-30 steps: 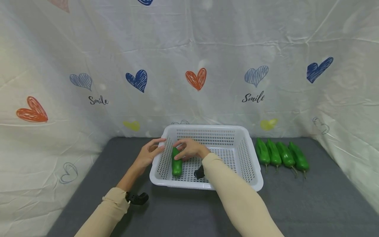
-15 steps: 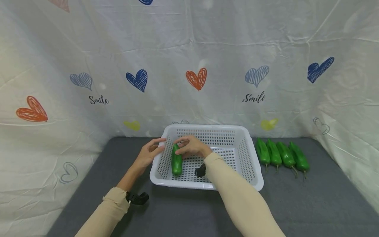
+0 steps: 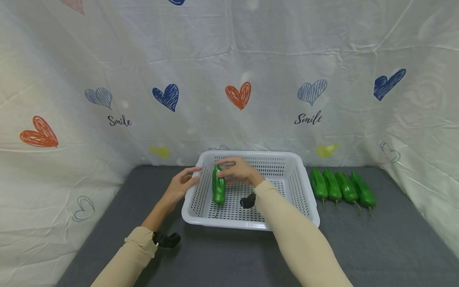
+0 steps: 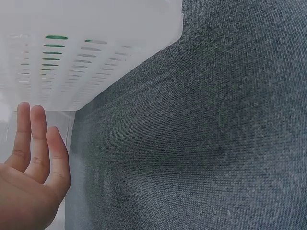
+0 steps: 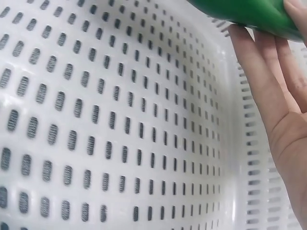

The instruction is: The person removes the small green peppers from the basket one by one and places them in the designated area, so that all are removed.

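In the head view a long green chili pepper (image 3: 218,187) is inside the white perforated basket (image 3: 251,227), near its left wall, stem pointing toward me. My right hand (image 3: 238,171) holds its far part between thumb and fingers. The right wrist view shows the same pepper (image 5: 254,12) above the slotted wall, with fingertips underneath; whether it touches the basket floor I cannot tell. With thumb and fingertips, my left hand (image 3: 181,185) touches the basket's left rim from outside. Three of its fingers (image 4: 38,143) look nearly straight in the left wrist view; the thumb is hidden there.
Several green peppers (image 3: 346,187) lie side by side on the dark grey cloth (image 3: 387,247) right of the basket, stems toward me. Behind the table hangs a white curtain (image 3: 201,131) printed with hearts.
My right hand has moved slightly away from me and rightward with the pepper. The pepper's stem now shows at its near end. The left hand and basket have stayed put.
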Tool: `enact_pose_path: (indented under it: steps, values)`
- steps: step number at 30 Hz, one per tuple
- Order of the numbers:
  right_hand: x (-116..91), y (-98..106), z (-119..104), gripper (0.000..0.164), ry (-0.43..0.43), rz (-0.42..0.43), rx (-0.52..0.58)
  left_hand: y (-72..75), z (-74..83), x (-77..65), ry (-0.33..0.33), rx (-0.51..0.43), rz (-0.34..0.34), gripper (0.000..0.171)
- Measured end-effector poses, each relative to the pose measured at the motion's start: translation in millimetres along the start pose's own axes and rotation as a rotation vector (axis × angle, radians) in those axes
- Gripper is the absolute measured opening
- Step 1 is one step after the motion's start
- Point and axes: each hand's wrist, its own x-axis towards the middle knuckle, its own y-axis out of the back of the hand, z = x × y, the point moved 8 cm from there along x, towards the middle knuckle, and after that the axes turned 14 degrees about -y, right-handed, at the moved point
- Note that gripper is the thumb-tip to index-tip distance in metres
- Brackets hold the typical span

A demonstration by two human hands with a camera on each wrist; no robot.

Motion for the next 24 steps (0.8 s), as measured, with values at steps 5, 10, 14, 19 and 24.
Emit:
enact_pose_path:
  steps: [5,10,14,19,24]
  values:
    - [-6.0,4.5,-6.6,0.053,0.009,-0.005,-0.005,-0.3,1.5,-0.3,0.002,0.003,0.002,0.048]
    - [-10.4,6.9,-12.7,0.053,0.018,-0.026,0.006,-0.2,2.0,-1.6,0.010,0.012,0.005,0.048]
    - [-14.3,11.7,-19.8,0.052,0.042,-0.009,-0.001,-0.3,2.5,-2.2,0.012,0.008,0.007,0.048]
    - [-20.6,19.0,-29.1,0.050,0.061,0.023,-0.043,-0.3,3.1,-2.0,0.010,0.010,0.010,0.048]
    - [-29.9,22.7,-39.0,0.052,0.088,0.012,-0.066,-0.3,2.3,-1.7,0.009,0.012,0.013,0.048]
